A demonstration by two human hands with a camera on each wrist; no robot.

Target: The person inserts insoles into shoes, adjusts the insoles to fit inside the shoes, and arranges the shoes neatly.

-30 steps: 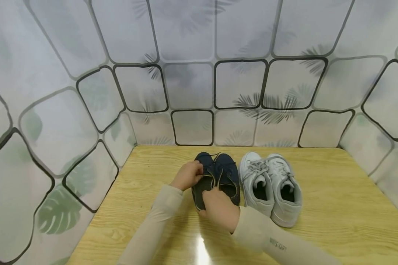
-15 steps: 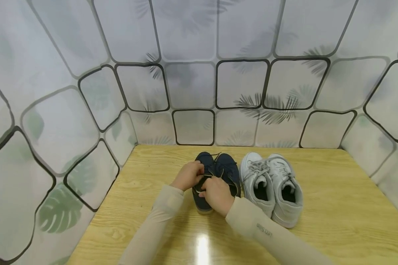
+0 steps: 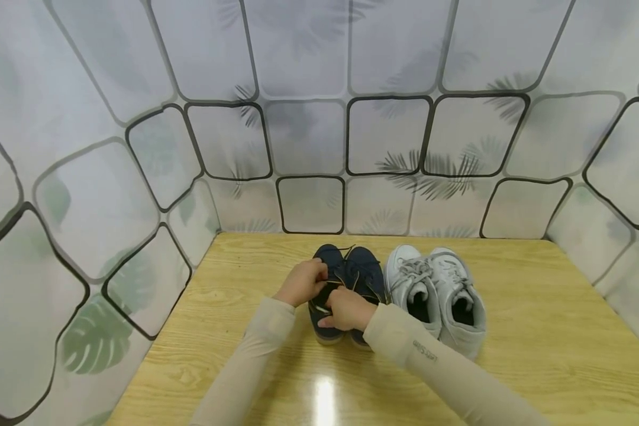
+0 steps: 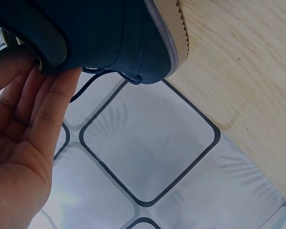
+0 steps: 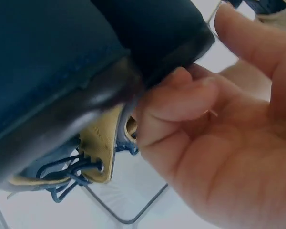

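Observation:
A pair of navy lace-up shoes stands on the wooden table, toes toward the back wall. My left hand [image 3: 302,283] pinches the opening's edge by the laces of the left navy shoe [image 3: 329,254]; its thumb and fingers lie on either side of that edge in the left wrist view. My right hand [image 3: 347,309] is over the shoes' openings. In the right wrist view its bent fingers [image 5: 181,95] touch the shoe's dark collar [image 5: 81,109], while the thumb stands apart. The right navy shoe [image 3: 363,263] is partly hidden behind the right hand.
Close on the right stand two white sneakers [image 3: 452,272], side by side, toes also to the back. The wooden table [image 3: 234,355] meets a patterned cloth wall [image 3: 309,204] at the back and the sides.
My right hand has moved from the left navy shoe's heel forward to the openings, then slightly right. The left hand has kept its hold, and the shoes stand in nearly the same place.

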